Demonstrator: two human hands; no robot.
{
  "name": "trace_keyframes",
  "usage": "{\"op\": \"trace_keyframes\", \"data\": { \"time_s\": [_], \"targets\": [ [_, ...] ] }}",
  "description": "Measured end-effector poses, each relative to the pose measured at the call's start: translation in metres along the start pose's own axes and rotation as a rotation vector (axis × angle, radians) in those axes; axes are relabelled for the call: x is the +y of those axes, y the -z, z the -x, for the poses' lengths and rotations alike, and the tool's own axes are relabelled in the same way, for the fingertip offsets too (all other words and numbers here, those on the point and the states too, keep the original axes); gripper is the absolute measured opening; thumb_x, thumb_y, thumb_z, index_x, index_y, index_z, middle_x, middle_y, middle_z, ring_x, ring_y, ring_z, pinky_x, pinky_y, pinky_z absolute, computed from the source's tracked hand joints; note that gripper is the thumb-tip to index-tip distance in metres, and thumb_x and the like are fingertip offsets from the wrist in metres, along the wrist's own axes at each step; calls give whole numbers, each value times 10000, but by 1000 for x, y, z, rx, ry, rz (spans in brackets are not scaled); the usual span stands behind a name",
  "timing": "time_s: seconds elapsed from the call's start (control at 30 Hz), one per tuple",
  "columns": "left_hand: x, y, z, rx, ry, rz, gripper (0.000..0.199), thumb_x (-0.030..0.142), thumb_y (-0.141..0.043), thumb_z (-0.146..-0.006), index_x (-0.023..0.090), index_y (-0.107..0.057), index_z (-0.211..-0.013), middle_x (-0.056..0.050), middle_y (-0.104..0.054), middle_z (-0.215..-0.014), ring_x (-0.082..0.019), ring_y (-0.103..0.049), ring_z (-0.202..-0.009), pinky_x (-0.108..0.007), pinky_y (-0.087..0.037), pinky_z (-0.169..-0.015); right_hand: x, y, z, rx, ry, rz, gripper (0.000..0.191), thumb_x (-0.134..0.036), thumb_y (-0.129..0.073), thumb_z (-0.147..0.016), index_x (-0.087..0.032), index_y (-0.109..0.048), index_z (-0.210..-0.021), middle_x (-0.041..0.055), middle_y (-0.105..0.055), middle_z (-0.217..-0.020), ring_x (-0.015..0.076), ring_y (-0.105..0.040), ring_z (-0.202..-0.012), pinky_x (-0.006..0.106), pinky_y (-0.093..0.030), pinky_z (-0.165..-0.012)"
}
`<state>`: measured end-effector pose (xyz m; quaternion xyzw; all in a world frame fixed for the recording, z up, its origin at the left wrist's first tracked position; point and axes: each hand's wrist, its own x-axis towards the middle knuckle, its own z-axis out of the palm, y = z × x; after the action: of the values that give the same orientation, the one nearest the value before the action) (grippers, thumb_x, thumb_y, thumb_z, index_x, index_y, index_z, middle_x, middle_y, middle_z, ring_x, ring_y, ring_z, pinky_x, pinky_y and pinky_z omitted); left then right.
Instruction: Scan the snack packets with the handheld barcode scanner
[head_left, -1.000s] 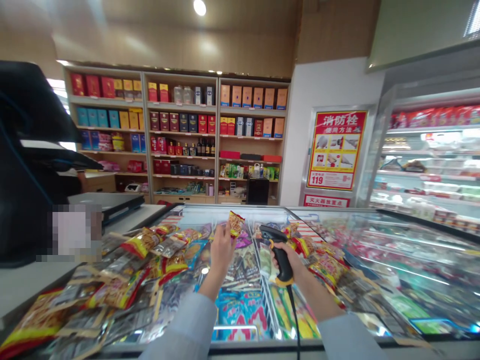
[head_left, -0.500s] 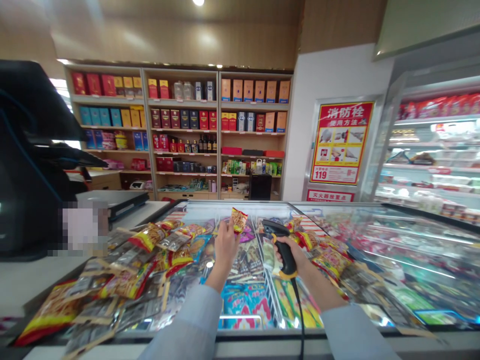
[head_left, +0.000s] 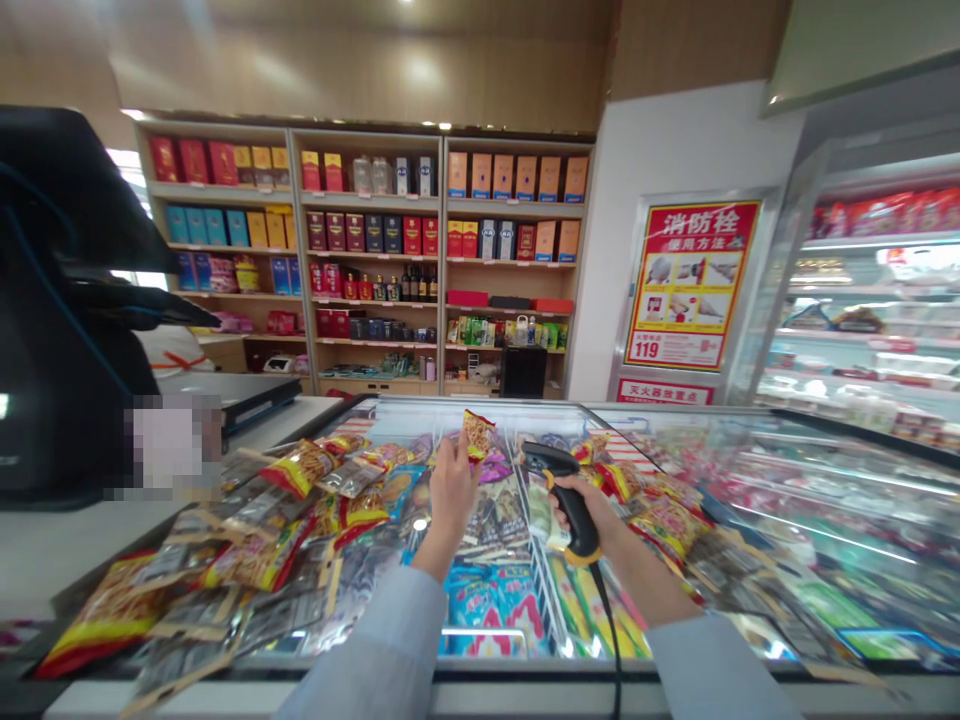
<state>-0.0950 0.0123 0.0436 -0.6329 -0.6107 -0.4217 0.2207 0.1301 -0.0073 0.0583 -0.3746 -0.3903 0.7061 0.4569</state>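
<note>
From the head view, here's the small snack bag (head_left: 480,433), up over the glass-topped freezer (head_left: 525,674), pinched in the left hand (head_left: 452,490). Just to its right, the right hand (head_left: 600,512) grips the barcode scanner (head_left: 577,520), nose pointing bagward, handle slanting down rightward. Red-and-yellow wrapper, tilted; partly hidden, its long axis is hard to call.

A shop, shown by shelves (head_left: 367,203) of boxed goods, a glass-topped freezer (head_left: 750,580) and a refrigerated display (head_left: 877,300).
</note>
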Motion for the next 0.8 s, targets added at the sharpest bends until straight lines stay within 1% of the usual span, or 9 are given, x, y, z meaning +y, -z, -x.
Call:
{"op": "trace_keyframes", "data": {
  "time_s": [0.1,0.27,0.37,0.63,0.73,0.8],
  "targets": [
    [0,1,0,1,1,8,547,226,-597,-823,169,-444,-1345,-93,-487,-1042,-207,-548,-932,-271,-488,-744,-1,-1,1,5,0,-7,147,-265,-551,-779,-155,-557,-683,-18,-521,-528,76,-444,-372,184,-333,-356],
    [0,0,1,9,3,12,543,226,-593,-825,174,-440,-1344,-93,-493,-1046,-202,-549,-926,-270,-490,-745,-2,-4,4,8,-20,33,232,-283,-532,-792,-152,-532,-601,-12,-498,-507,74,-442,-366,186,-343,-357],
    [0,0,0,15,4,9,542,230,-593,-826,179,-439,-1342,-89,-496,-1040,-199,-549,-923,-264,-490,-739,-2,-4,5,10,-16,36,239,-279,-508,-804,-151,-545,-606,-11,-496,-502,74,-442,-367,183,-343,-357],
    [0,2,0,14,1,-13,542,231,-606,-823,149,-448,-1335,-94,-503,-1025,-208,-556,-923,-280,-497,-743,-1,0,2,-23,-15,27,195,-295,-571,-771,-161,-531,-634,-8,-520,-514,77,-448,-375,187,-353,-359],
    [1,2,0,15,1,-14,536,228,-617,-817,157,-461,-1325,-86,-504,-1011,-202,-558,-909,-278,-494,-746,0,0,0,-28,-25,10,186,-291,-583,-763,-163,-535,-639,-7,-531,-523,78,-456,-380,186,-353,-354],
    [3,2,-1,10,4,-10,530,226,-620,-813,162,-470,-1318,-83,-504,-1005,-200,-558,-907,-279,-492,-756,-1,1,-1,-30,-7,-14,160,-280,-591,-756,-165,-545,-655,-12,-533,-526,77,-454,-377,182,-350,-348]
  ]
}}
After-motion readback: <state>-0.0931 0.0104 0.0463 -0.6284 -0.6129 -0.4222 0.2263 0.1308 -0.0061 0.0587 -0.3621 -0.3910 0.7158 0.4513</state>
